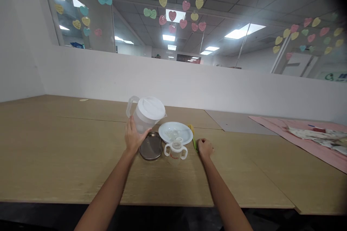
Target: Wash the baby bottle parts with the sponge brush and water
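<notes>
My left hand [133, 135] is wrapped round the lower body of a translucent plastic pitcher [145, 115] with a white lid. The pitcher tilts to the right, its handle pointing left, above a metal tray [151, 148]. To the right of the tray stands a baby bottle [175, 153] with two white side handles and its neck uncovered. Behind it a white plate [187, 133] holds clear parts that I cannot make out well. My right hand [205, 148] rests closed on the table beside a brush [195, 144] with a green handle and yellow head; whether it holds anything is hidden.
The wooden table [67, 158] runs up to a white wall [108, 75] with a window above it, dotted with heart-shaped notes. At the right lies a pink cloth [292, 144] with patterned fabric on it. A grey sheet [238, 122] lies beside that.
</notes>
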Demonstrator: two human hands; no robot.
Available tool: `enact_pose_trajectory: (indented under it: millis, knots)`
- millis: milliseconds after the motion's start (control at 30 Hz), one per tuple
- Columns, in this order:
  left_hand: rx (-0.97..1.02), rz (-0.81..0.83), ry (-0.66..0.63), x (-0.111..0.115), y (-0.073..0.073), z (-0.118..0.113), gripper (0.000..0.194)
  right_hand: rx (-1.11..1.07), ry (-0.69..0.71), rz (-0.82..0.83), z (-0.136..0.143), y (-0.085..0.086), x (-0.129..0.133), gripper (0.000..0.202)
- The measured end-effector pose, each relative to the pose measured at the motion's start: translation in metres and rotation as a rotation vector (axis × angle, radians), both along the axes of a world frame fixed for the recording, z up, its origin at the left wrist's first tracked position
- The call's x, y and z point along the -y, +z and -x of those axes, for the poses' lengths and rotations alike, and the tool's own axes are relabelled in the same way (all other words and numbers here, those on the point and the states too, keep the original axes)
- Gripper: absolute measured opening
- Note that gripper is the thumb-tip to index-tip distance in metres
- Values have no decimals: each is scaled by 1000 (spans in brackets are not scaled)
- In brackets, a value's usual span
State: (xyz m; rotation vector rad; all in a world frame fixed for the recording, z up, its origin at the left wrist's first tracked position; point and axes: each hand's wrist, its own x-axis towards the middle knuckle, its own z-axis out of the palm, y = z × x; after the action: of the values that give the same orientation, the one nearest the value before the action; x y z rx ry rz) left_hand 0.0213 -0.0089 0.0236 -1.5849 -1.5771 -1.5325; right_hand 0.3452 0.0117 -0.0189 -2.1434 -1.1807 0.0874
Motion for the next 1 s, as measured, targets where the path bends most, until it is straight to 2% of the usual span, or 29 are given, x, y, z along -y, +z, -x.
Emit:
enact_pose_trajectory:
  millis: [133,267,400,633,867,1000]
  knots:
    - [30,-35,-21,1,1,0,102,-3,8,-1,-1,0,0,33]
    - [-37,-90,-61,2,0,2,102,-4,6,-1,-1,1,1,32]
    - [-144,-156,-112,4,-1,5,102,-1,-2,6,0,2,1,32]
    - [-443,-300,-179,3,1,8,94,-3,-7,12,1,2,0,33]
    - [-519,-252,-183,4,0,7,94,-10,-5,9,3,3,2,33]
    - [-509,-287,-225,4,0,7,94,-11,-9,10,3,3,2,32]
